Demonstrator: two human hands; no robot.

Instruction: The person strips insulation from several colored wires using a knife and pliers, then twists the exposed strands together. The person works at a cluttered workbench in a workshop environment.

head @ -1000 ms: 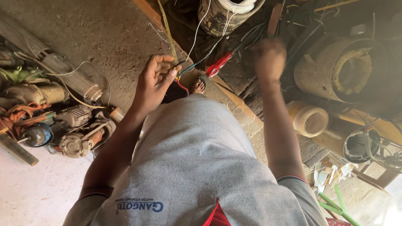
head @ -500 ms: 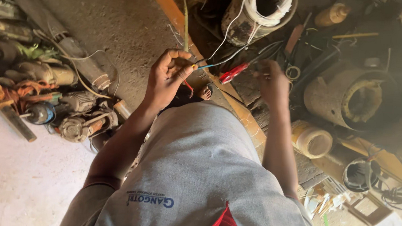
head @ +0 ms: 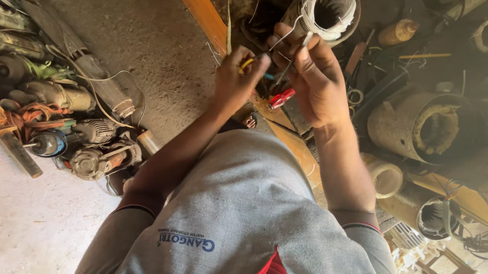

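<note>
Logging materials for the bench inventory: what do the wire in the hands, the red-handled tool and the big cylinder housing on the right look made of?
Wire: thin, pale and stiff-looking, probably metal; coating unclear. Both the left hand and the right hand pinch it.
Red-handled tool: glossy red grip, likely plastic; the working end is hidden.
Cylinder housing: dull, dusty grey-brown, apparently cast metal, with windings visible inside.
</note>
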